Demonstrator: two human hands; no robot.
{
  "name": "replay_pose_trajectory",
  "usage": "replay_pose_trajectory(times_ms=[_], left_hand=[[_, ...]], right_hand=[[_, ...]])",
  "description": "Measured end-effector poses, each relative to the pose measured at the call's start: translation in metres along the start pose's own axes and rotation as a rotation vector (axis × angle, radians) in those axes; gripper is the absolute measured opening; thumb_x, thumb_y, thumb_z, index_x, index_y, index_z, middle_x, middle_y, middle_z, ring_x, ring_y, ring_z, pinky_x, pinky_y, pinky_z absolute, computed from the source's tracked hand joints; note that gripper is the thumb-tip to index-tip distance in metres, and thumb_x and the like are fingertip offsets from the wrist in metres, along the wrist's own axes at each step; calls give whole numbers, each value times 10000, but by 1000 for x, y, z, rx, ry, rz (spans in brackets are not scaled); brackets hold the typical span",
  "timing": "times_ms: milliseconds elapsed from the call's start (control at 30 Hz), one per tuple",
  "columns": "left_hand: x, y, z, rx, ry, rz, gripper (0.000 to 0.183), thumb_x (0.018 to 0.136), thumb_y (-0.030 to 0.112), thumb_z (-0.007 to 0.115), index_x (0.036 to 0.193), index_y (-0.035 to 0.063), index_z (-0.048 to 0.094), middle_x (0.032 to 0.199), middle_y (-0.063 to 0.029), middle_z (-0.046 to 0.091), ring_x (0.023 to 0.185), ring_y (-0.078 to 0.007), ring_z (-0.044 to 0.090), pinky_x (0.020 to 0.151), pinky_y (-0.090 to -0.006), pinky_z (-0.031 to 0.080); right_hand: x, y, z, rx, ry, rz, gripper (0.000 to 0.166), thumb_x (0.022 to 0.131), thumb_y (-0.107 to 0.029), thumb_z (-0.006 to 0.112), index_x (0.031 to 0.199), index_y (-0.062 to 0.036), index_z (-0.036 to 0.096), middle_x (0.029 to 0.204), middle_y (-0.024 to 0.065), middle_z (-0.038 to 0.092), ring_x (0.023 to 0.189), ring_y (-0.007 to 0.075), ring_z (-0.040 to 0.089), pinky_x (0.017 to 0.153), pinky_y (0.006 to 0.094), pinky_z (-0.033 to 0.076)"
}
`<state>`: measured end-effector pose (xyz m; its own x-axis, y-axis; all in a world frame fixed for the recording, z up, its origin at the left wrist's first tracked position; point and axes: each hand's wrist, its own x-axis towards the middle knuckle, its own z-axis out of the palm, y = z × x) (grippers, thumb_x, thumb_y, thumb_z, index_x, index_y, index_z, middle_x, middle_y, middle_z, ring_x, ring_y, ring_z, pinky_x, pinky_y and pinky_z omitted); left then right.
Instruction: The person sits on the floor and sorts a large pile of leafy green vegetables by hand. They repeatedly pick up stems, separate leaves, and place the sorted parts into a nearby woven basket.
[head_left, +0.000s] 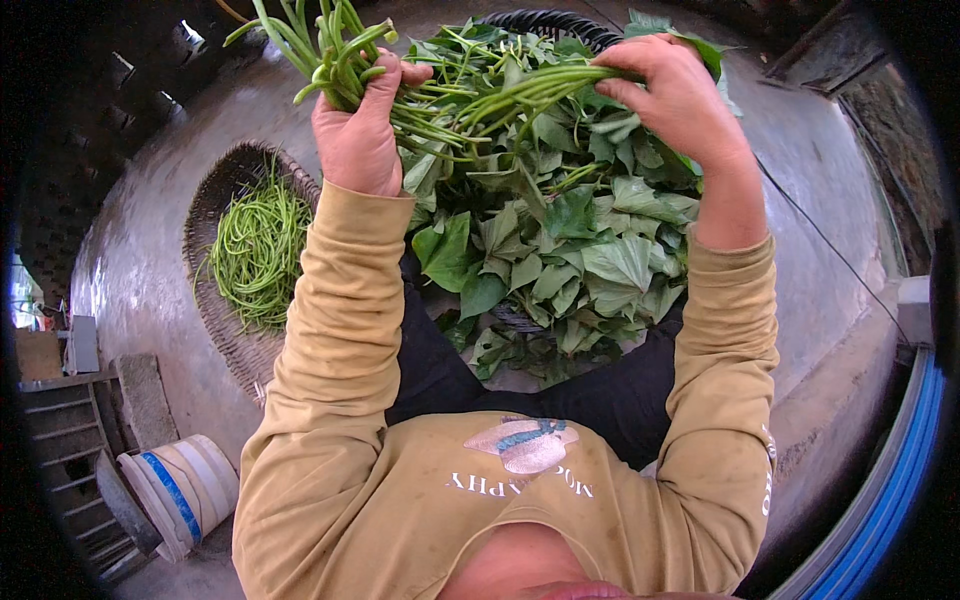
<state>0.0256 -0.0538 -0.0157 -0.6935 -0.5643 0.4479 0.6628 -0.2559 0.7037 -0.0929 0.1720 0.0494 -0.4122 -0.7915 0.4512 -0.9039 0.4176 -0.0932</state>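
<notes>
My left hand (364, 124) is closed around a thick bunch of green leaf stems (337, 60), whose ends stick up past the thumb. To the right, my right hand (667, 97) grips a smaller bundle of stems (540, 86) near its leafy end. The two bundles meet between my hands, above a large heap of lobed green leaves (615, 259). That heap fills a black woven basket, whose handle or rim (555, 21) shows at the far side. Much of the basket is hidden under the leaves.
Left of my arm, a woven wicker basket (199, 225) holds a tangled pile of thin green stems (259, 255). A white bucket with a blue stripe (180, 487) leans at the lower left. A dark cable (825, 247) crosses the concrete floor (817, 187) at right.
</notes>
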Motion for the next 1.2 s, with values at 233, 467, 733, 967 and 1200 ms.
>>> replay_pose_trajectory(times_ms=[233,467,733,967,1200], left_hand=[[-3,0,4,68,-25,-98,120,809,45,605,909,-3,561,783,-91,594,654,-158,559,596,-248,472],[-9,-14,8,305,-237,-248,170,781,22,632,947,12,594,841,-58,632,704,-89,569,628,-202,464],[-25,-39,30,474,-466,-329,422,682,29,717,1061,14,533,935,-33,615,838,-88,552,769,-239,452],[-24,-46,26,658,-449,-367,313,690,37,711,977,16,589,852,-29,642,758,-90,567,727,-243,463],[-5,-34,3,570,-309,-465,293,719,10,688,994,4,588,892,-19,624,787,-90,558,744,-237,456]], right_hand=[[-11,15,-4,306,-40,156,198,748,-200,610,905,-82,637,767,143,614,753,315,588,680,386,460],[-7,-8,0,74,-258,178,182,732,-163,614,877,-54,622,752,143,598,716,317,564,639,371,447],[-3,-29,5,47,-210,45,155,708,-177,605,835,-94,638,757,139,608,755,327,582,667,408,471],[-3,-24,9,80,-228,59,242,648,-135,647,885,-93,628,782,133,602,758,324,566,674,392,452],[-26,40,21,53,-304,285,393,593,-151,713,964,-64,619,893,110,621,873,278,575,783,338,453]])
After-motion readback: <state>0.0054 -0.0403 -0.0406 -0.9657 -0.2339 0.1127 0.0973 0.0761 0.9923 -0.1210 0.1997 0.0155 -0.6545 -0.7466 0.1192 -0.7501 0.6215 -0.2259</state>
